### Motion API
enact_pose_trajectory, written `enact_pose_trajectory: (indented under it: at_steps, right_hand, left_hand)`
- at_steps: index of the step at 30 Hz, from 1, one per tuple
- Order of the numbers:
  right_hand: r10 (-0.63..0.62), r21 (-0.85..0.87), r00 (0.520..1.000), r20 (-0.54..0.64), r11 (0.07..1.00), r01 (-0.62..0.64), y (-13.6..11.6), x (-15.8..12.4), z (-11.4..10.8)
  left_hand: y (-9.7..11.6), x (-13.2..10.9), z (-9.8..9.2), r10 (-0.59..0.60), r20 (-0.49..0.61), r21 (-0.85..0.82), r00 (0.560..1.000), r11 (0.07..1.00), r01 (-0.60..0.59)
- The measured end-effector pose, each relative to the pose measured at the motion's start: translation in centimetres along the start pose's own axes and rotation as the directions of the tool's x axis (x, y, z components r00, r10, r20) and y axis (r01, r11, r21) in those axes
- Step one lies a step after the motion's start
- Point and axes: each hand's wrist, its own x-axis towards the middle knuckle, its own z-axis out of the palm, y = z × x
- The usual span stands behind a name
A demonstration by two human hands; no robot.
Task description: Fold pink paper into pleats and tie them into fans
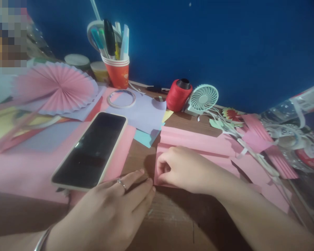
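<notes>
Pleated pink paper (pixel 199 137) lies on the brown table with fold lines running across it. My right hand (pixel 183 169) is closed at its front left corner, fingers curled and pressed together against the sheet. The undersides of those fingertips are hidden. My left hand (pixel 110 205), with a ring and a bangle, lies flat with fingers stretched out, its fingertips beside the paper's left edge and holding nothing. Just beyond it, a phone (pixel 91 150) with a dark screen and pale case rests on pink sheets (pixel 23 170).
A pink fan rosette (pixel 59 85) sits at left. Behind are a roll of tape (pixel 121 99), a cup of pens (pixel 117 71), a red thread spool (pixel 179 94) and a small fan (pixel 204 97). At right are pink folded strips (pixel 282 160), cables and plastic bottles (pixel 300 108).
</notes>
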Motion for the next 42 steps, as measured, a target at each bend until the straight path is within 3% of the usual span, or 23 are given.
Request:
enact_pose_trajectory:
  at_steps: [4,9,15,24,33,42]
  right_hand:
    - [-0.006,-0.001,1.000,-0.003,1.000,0.006,0.0,-0.1,-0.1]
    - [-0.036,-0.019,0.999,-0.012,0.999,0.036,0.0,0.0,-0.1]
    - [-0.059,-0.009,0.998,-0.006,0.998,0.059,0.1,0.0,-0.2]
    - [-0.026,-0.014,0.999,-0.043,1.000,0.025,0.0,-0.3,0.1]
    - [0.057,-0.045,0.998,0.029,0.997,-0.056,0.7,-1.6,-0.5]
    - [-0.014,-0.027,0.993,-0.114,1.000,0.011,-0.5,-0.5,1.2]
  left_hand:
    - [-0.5,0.1,-0.2,0.037,-0.002,-0.008,0.999,0.999,-0.037]
    - [-0.5,0.4,-0.4,-0.014,0.080,0.020,0.997,1.000,0.012]
    - [-0.4,0.2,-0.2,0.012,0.133,-0.005,0.991,1.000,-0.011]
    - [-0.3,0.3,-0.3,0.039,0.133,0.003,0.990,0.999,-0.040]
    - [0.2,-0.9,0.4,0.042,0.067,0.147,0.997,0.988,-0.051]
    - [0.5,-1.0,0.4,0.000,-0.062,0.251,0.998,0.968,0.016]
